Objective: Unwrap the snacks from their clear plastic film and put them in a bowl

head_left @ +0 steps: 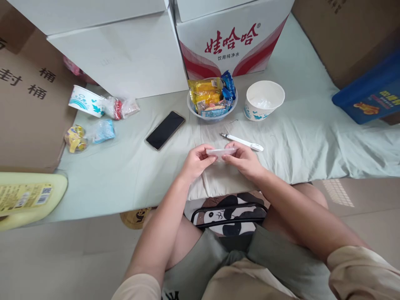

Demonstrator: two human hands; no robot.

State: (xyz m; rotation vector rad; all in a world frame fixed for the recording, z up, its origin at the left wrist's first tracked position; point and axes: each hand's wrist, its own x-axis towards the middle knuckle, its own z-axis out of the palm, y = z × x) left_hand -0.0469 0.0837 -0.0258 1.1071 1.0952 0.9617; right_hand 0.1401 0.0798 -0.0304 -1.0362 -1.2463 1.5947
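Between my two hands is a small, flat, translucent whitish plastic piece point(221, 152); its exact kind I cannot make out. My left hand point(197, 161) pinches its left end between thumb and fingers. On the right end, the thumb and fingers of my right hand point(246, 159) are closed too. Just beyond my right hand lies a white utility knife point(243, 141), its tip pointing left. A clear plastic bowl point(215, 118) of yellow and blue snack packets stands farther back. Right of it is a white paper bowl point(256, 112) with some clear plastic inside.
A black phone point(165, 130) lies left of my hands. Farther left are a tipped paper bowl point(86, 101), a yellow packet point(76, 138) and a blue packet point(104, 131). White cartons point(231, 46) line the back. A blue container point(368, 91) stands right, a yellow-green jug point(34, 198) left.
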